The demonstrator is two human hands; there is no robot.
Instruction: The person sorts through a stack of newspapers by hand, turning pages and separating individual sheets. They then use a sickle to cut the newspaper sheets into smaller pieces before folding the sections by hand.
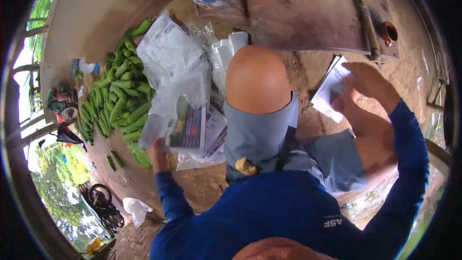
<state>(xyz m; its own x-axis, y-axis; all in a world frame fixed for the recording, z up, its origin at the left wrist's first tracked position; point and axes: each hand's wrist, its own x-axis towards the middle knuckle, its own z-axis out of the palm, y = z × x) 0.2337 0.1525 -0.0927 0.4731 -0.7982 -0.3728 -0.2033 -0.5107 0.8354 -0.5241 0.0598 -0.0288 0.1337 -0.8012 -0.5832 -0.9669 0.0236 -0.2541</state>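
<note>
My left hand has its fingers closed on the lower edge of a clear plastic bag. Printed newspaper shows through and beside the plastic. Close to that hand lies a heap of green bananas, partly covered by the bag. On the other side, my right hand reaches over a small stack of folded paper sheets on the ground by my foot. Its fingers stretch over the upper edge of the stack; the thumb is hard to make out.
A curved blade with a handle lies on a brown board, near a brown cup. More folded paper sits beyond my knee. A white bag and a bicycle are at lower left.
</note>
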